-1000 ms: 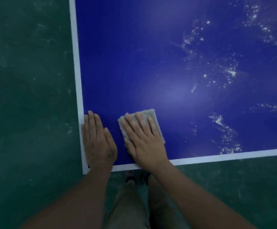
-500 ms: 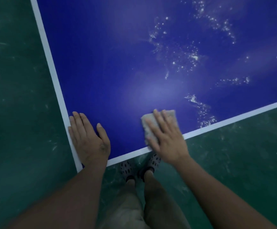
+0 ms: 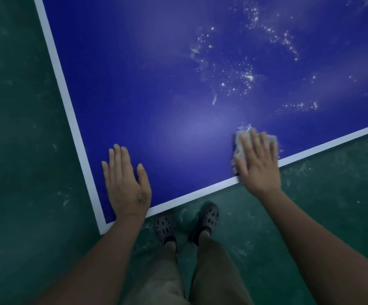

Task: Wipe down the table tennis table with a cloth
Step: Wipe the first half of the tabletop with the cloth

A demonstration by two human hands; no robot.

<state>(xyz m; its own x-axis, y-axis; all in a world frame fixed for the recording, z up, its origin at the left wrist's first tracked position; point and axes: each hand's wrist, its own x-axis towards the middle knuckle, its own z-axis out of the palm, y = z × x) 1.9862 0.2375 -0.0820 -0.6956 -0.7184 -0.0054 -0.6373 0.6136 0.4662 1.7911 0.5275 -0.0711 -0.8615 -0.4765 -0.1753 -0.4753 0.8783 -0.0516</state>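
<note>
The blue table tennis table (image 3: 156, 95) with white border lines fills the upper part of the head view, its near left corner at the bottom left. My right hand (image 3: 258, 164) presses flat on a pale grey cloth (image 3: 240, 144) close to the near edge line, fingers straight. My left hand (image 3: 125, 186) rests flat on the table near the corner, fingers together and straight. White specks and smears (image 3: 242, 78) cover the table beyond and to the right of the cloth.
The dark green floor (image 3: 20, 150) surrounds the table on the left and below. My legs and two dark perforated shoes (image 3: 207, 221) stand just under the near edge between my arms.
My right hand has slid the cloth to the right along the near edge, away from my left hand. The left hand stays planted by the corner. The view has swung and tilted.
</note>
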